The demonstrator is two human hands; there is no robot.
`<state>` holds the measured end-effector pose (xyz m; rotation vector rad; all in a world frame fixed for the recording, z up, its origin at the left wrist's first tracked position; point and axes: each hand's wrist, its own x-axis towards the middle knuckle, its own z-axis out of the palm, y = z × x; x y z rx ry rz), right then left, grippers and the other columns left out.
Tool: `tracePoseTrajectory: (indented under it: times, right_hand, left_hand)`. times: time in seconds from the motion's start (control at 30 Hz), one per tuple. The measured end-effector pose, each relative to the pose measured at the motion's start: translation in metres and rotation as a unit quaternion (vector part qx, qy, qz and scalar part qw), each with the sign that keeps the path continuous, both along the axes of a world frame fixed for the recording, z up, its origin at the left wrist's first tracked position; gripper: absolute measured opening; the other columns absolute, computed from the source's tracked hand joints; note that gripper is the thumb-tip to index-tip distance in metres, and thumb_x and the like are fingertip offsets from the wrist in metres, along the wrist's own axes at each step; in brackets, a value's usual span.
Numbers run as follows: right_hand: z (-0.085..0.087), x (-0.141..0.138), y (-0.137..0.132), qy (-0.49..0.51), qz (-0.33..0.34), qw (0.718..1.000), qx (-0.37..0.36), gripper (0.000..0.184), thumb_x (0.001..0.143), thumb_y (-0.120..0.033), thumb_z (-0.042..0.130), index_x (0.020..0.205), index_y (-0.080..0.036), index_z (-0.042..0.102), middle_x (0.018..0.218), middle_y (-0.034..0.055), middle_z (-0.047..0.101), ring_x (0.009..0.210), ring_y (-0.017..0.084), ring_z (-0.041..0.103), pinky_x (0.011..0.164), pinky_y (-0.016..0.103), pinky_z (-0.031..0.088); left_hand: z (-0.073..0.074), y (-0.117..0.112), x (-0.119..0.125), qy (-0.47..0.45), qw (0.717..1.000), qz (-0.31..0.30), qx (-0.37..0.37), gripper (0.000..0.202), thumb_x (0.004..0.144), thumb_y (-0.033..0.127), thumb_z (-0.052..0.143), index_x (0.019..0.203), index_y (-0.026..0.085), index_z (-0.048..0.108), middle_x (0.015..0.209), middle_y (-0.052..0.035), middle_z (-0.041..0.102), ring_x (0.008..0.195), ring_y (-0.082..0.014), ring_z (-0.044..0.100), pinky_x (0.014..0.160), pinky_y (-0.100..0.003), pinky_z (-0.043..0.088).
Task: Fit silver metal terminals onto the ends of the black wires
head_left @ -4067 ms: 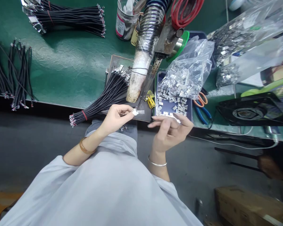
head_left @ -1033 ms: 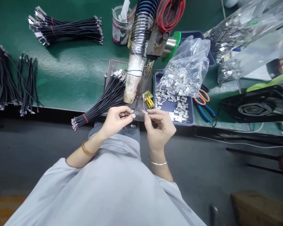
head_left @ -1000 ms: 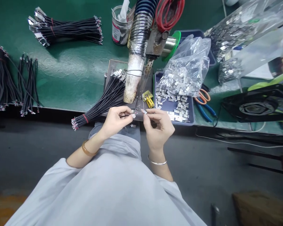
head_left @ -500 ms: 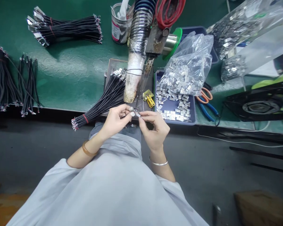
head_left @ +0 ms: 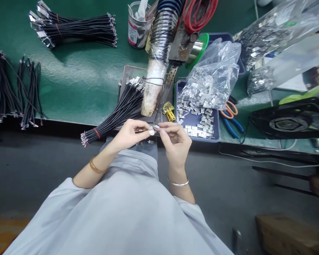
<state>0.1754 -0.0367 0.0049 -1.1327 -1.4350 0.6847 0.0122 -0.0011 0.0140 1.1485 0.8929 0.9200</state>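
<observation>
Silvery metal glints between the fingertips, where a small connector (head_left: 156, 126) sits above the front edge of the plate (head_left: 127, 72); the right hand (head_left: 177, 141) has thumb and forefinger clamped on it, the thumb nearer the body, the remaining fingers curled; the left hand (head_left: 133, 134) reaches across from the other side, its back partly upward, thumb and forefinger stretched out and pinched together, though what lies between them is too small to tell; the tips of both hands all but meet. Both forearms angle inward from bent elbows, a brown bangle (head_left: 94, 168) on the left wrist and a silver bangle (head_left: 178, 184) on the right; just left of the hands lies the cable bundle (head_left: 119, 106), its red tie near the closer end; to the right is the blue tray (head_left: 217, 124), with loose connectors and a clear bag (head_left: 215, 74) in it. On the tub (head_left: 135, 32) behind, a white and pink label carries what looks like a barcode, its print too small to read; a pale label shows through the far bag (head_left: 268, 39), likewise illegible; the yellow clip (head_left: 170, 114) bears no readable lettering.
</observation>
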Motion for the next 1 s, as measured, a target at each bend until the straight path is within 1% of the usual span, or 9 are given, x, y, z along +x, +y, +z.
tracePoseTrajectory:
  times: [0.1, 0.23, 0.37, 0.43, 0.57, 0.63, 0.77, 0.87, 1.0]
  right_hand:
    - [-0.001, 0.000, -0.002, 0.001, -0.024, 0.999, 0.031, 0.007, 0.093, -0.019, 0.068, 0.087, -0.022, 0.066, 0.095, 0.0020, 0.077, 0.086, 0.014, 0.077, 0.073, 0.024, 0.064]
    - [0.001, -0.001, -0.005, -0.081, -0.072, 0.987, 0.122, 0.009, 0.092, -0.014, 0.068, 0.090, -0.023, 0.067, 0.097, 0.0023, 0.078, 0.090, 0.016, 0.077, 0.077, 0.027, 0.064]
    - [0.002, -0.002, -0.007, -0.177, -0.056, 0.962, 0.200, 0.015, 0.090, -0.009, 0.069, 0.093, -0.023, 0.066, 0.097, 0.0030, 0.080, 0.090, 0.015, 0.078, 0.082, 0.027, 0.063]
    - [-0.001, -0.002, -0.006, -0.177, -0.054, 0.963, 0.198, 0.015, 0.090, -0.008, 0.068, 0.095, -0.023, 0.066, 0.097, 0.0031, 0.080, 0.089, 0.015, 0.078, 0.081, 0.026, 0.064]
    - [-0.007, -0.003, -0.004, -0.091, -0.084, 0.983, 0.133, 0.009, 0.094, -0.014, 0.065, 0.094, -0.023, 0.065, 0.096, 0.0031, 0.080, 0.088, 0.016, 0.079, 0.071, 0.026, 0.064]
    - [-0.007, -0.004, -0.002, -0.087, -0.082, 0.986, 0.114, 0.008, 0.094, -0.016, 0.066, 0.091, -0.023, 0.064, 0.096, 0.0037, 0.080, 0.089, 0.017, 0.079, 0.071, 0.027, 0.064]
    - [-0.005, -0.004, 0.000, -0.164, -0.075, 0.971, 0.154, 0.012, 0.092, -0.013, 0.069, 0.086, -0.023, 0.064, 0.096, 0.0035, 0.081, 0.088, 0.018, 0.079, 0.077, 0.031, 0.065]
    - [-0.004, -0.003, 0.002, -0.216, -0.078, 0.955, 0.189, 0.015, 0.090, -0.009, 0.071, 0.087, -0.023, 0.064, 0.099, 0.0041, 0.081, 0.089, 0.017, 0.079, 0.078, 0.028, 0.064]
    - [-0.006, -0.003, 0.004, -0.242, -0.071, 0.941, 0.225, 0.018, 0.089, -0.006, 0.070, 0.091, -0.023, 0.064, 0.101, 0.0044, 0.082, 0.089, 0.016, 0.080, 0.077, 0.026, 0.064]
  left_hand:
    - [-0.001, 0.000, 0.002, -0.009, 1.000, 0.012, -0.019, 0.022, 0.066, 0.032, 0.084, 0.066, 0.012, 0.074, 0.061, -0.0006, 0.066, 0.057, -0.0095, 0.054, 0.057, -0.021, 0.046]
    - [-0.002, 0.000, 0.004, -0.012, 0.999, 0.031, -0.043, 0.021, 0.062, 0.030, 0.085, 0.065, 0.012, 0.073, 0.061, 0.0002, 0.064, 0.057, -0.0095, 0.054, 0.057, -0.021, 0.045]
    - [-0.001, -0.001, 0.006, -0.025, 0.998, 0.047, -0.039, 0.019, 0.061, 0.028, 0.084, 0.065, 0.013, 0.072, 0.061, 0.0004, 0.064, 0.058, -0.0096, 0.054, 0.058, -0.021, 0.045]
    - [-0.001, -0.001, 0.006, -0.034, 0.997, 0.062, -0.037, 0.019, 0.062, 0.028, 0.084, 0.065, 0.013, 0.072, 0.062, 0.0002, 0.065, 0.059, -0.0097, 0.054, 0.058, -0.021, 0.045]
    - [0.000, -0.002, 0.008, -0.034, 0.994, 0.095, -0.039, 0.017, 0.063, 0.029, 0.081, 0.066, 0.013, 0.075, 0.063, -0.0002, 0.066, 0.059, -0.0097, 0.054, 0.058, -0.021, 0.044]
    - [0.001, -0.002, 0.008, -0.025, 0.994, 0.101, -0.037, 0.019, 0.063, 0.031, 0.082, 0.066, 0.013, 0.076, 0.063, -0.0008, 0.067, 0.060, -0.0103, 0.056, 0.058, -0.022, 0.045]
    - [0.001, 0.000, 0.008, -0.022, 0.993, 0.111, -0.031, 0.021, 0.062, 0.033, 0.084, 0.066, 0.014, 0.077, 0.067, -0.0021, 0.072, 0.063, -0.0119, 0.060, 0.063, -0.023, 0.049]
    - [0.000, 0.000, 0.009, -0.023, 0.992, 0.122, -0.029, 0.019, 0.064, 0.032, 0.083, 0.068, 0.014, 0.077, 0.069, -0.0025, 0.074, 0.064, -0.0124, 0.063, 0.066, -0.024, 0.053]
    - [-0.001, 0.000, 0.011, -0.026, 0.991, 0.132, -0.022, 0.017, 0.065, 0.031, 0.083, 0.069, 0.015, 0.077, 0.070, -0.0030, 0.076, 0.064, -0.0134, 0.066, 0.068, -0.024, 0.056]
